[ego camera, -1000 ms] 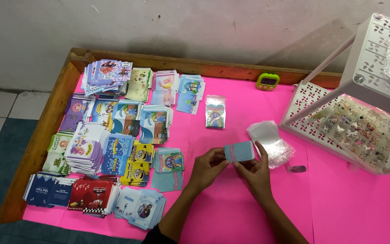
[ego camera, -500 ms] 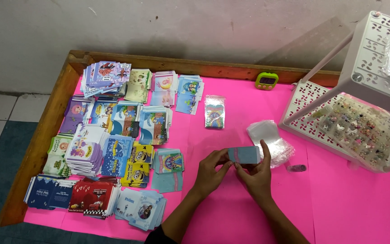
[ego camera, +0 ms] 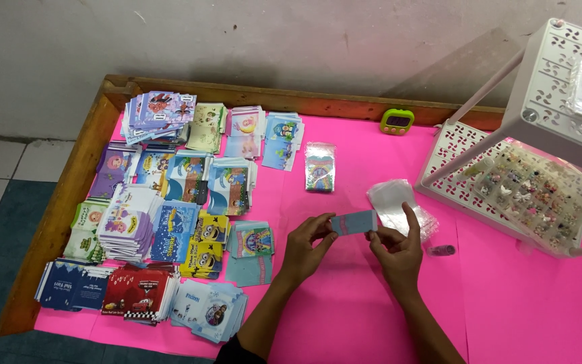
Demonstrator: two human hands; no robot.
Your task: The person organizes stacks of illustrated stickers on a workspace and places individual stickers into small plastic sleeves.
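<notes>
Here, the left hand [ego camera: 306, 248] and right hand [ego camera: 399, 253] each pinch an end of the small blue paper card [ego camera: 354, 222] above the pink table [ego camera: 506, 303].

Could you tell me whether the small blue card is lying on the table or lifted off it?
Lifted: the blue card is pinched between left hand and right hand.

Wooden-framed table [ego camera: 69, 195] covered with bright pink paper [ego camera: 520, 303], filling most of the frame. Left half: stacks of printed cartoon cards [ego camera: 170, 202] laid in rows, touching or overlapping. Upper centre: one bagged card [ego camera: 320, 166], apart from the stacks. Centre right: pile of clear plastic sleeves [ego camera: 392, 199]. Top centre right: small green timer [ego camera: 399, 121]. Right side: white perforated rack [ego camera: 466, 168]. Near its foot: small pink item [ego camera: 442, 250].
</notes>
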